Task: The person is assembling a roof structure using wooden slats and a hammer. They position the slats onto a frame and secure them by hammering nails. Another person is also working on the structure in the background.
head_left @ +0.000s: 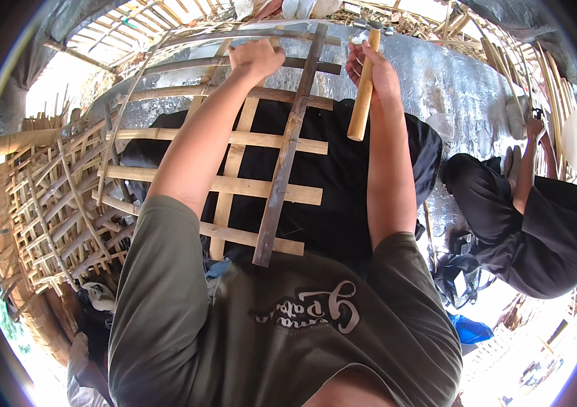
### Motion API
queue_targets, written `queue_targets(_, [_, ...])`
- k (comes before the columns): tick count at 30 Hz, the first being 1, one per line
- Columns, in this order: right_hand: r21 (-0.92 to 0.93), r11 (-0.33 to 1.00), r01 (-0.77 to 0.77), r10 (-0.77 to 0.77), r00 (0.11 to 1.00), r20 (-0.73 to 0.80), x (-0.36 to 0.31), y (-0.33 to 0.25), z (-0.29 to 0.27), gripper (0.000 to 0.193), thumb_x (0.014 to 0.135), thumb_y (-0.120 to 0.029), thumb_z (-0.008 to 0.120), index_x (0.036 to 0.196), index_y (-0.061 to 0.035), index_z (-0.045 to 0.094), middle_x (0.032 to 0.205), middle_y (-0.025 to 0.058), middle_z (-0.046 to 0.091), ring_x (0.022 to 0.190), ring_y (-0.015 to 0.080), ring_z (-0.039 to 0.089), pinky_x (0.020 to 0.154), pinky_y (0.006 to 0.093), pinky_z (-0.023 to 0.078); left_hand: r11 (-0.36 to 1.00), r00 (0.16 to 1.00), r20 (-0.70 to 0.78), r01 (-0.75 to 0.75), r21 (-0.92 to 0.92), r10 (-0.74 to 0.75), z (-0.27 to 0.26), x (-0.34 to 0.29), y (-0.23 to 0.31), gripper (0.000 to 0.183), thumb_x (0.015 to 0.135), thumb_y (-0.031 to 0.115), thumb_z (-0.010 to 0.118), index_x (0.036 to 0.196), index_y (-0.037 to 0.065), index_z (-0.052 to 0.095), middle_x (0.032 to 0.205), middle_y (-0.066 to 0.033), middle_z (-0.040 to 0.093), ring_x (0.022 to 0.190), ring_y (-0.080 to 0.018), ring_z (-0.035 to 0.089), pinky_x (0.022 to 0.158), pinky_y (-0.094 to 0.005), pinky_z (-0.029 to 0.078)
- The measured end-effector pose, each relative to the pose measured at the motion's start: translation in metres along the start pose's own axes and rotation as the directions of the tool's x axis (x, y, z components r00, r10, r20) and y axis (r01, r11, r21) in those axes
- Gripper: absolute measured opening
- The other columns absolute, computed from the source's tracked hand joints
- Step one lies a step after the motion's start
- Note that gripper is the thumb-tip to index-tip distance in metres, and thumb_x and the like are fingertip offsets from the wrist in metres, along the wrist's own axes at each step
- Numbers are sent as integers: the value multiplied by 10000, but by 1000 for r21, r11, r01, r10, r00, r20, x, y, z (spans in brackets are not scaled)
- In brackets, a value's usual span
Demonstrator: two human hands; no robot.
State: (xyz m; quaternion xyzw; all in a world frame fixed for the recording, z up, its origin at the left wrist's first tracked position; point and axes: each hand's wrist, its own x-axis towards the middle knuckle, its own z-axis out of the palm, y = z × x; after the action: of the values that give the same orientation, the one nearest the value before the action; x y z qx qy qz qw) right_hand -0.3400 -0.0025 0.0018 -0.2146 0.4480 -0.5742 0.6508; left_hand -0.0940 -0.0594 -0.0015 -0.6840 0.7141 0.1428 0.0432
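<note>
A lattice of split bamboo slats (241,184) lies across my lap, light slats crossed by darker ones. My left hand (256,60) is closed at its far part, where a lengthwise slat meets a crosswise one; the fingertips are mostly hidden. In my right hand (382,74), just beyond the lattice's right edge, is a hammer (362,95). Its metal head points away from me and its wooden handle slants back toward me. The fingers of that hand are curled, and I cannot tell whether they also pinch something small.
Other woven bamboo panels (64,203) stand at the left. A grey plastic sheet (431,85) spreads under and beyond my legs. To the right sits another person in dark clothes (533,224), near upright bamboo strips (560,95). A blue item (470,330) lies at the lower right.
</note>
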Motion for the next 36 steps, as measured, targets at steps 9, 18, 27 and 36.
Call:
queue_targets(9, [98,995,14,-14,1000,-4,3,0,-5,227,985,-190,600,1154,-40,572,1102,98,679,916,170,627,820,348,558,991,972,-202,-130,-38,119,-33,33,-27,447,960,412,436,1004,20,647,896,-129,721,760,-269,700,704,-445,573])
queue_targets(18, [28,991,131,-126,983,-137,-8,-15,-5,244,1008,-234,575,1128,-21,587,1004,59,654,838,143,602,790,325,549,938,990,-100,-123,-324,96,-145,-15,-7,500,973,469,482,1119,10,615,1055,-199,658,995,-334,642,834,-521,478])
queue_targets(27, [20,992,121,-117,984,-136,-6,-9,-3,229,1002,-222,591,1129,-32,591,1010,58,662,844,136,608,784,313,547,899,817,-548,-363,-243,182,-172,-11,-3,366,963,292,491,1022,-32,651,1001,-258,686,1009,-373,656,885,-481,492])
queue_targets(36, [-53,991,120,-126,984,-125,-8,-8,-4,219,992,-221,610,1128,-49,599,1039,65,670,868,141,614,803,328,547,887,736,-630,-434,-158,248,-251,10,-23,374,956,301,510,1012,-33,670,1021,-267,684,997,-381,647,868,-468,471])
